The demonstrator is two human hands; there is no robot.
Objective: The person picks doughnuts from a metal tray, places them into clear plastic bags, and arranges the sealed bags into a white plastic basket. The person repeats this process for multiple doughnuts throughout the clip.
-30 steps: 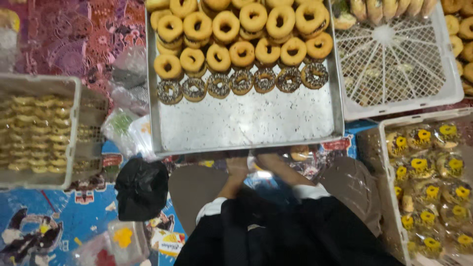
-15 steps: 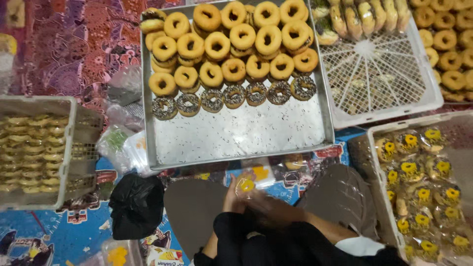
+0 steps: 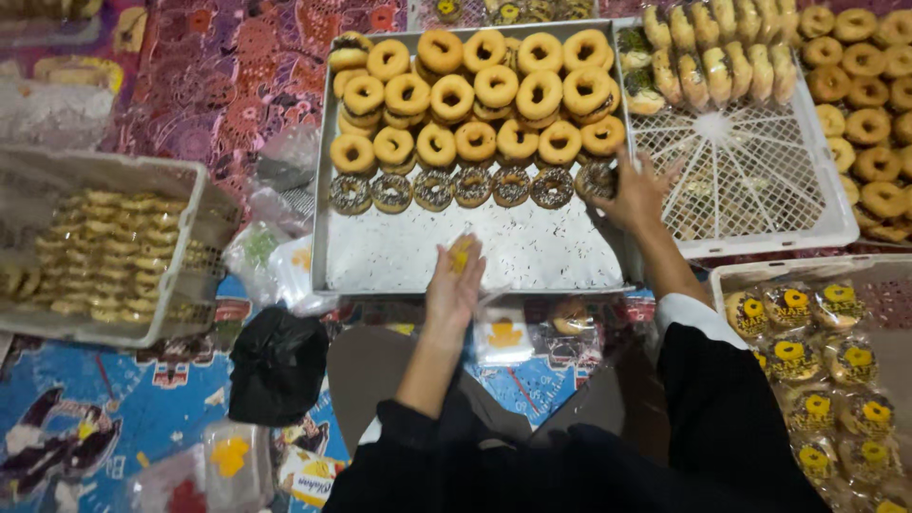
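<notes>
A metal tray [image 3: 532, 266] lies in front of me, its far half packed with plain glazed donuts [image 3: 475, 95]. Below them runs a row of chocolate donuts with sprinkles [image 3: 434, 188]. My left hand [image 3: 454, 290] is raised over the tray's near edge and pinches a small clear plastic bag with yellow print [image 3: 462, 253]. My right hand [image 3: 635, 193] reaches to the right end of the chocolate row, fingers spread, touching the last chocolate donut [image 3: 595, 178]. The tray's near half is bare and dusted with sugar.
A white lattice crate [image 3: 760, 190] with filled buns stands right of the tray. A crate of bagged donuts [image 3: 817, 361] is at my right, and a crate of stacked pastries [image 3: 104, 247] at my left. A black bag [image 3: 277, 366], loose plastic bags [image 3: 503, 334] and one bagged donut [image 3: 570, 315] lie by my knees.
Both hands have left my lap. The left has risen with a plastic bag, and the right has reached forward to the end of the chocolate donut row.
</notes>
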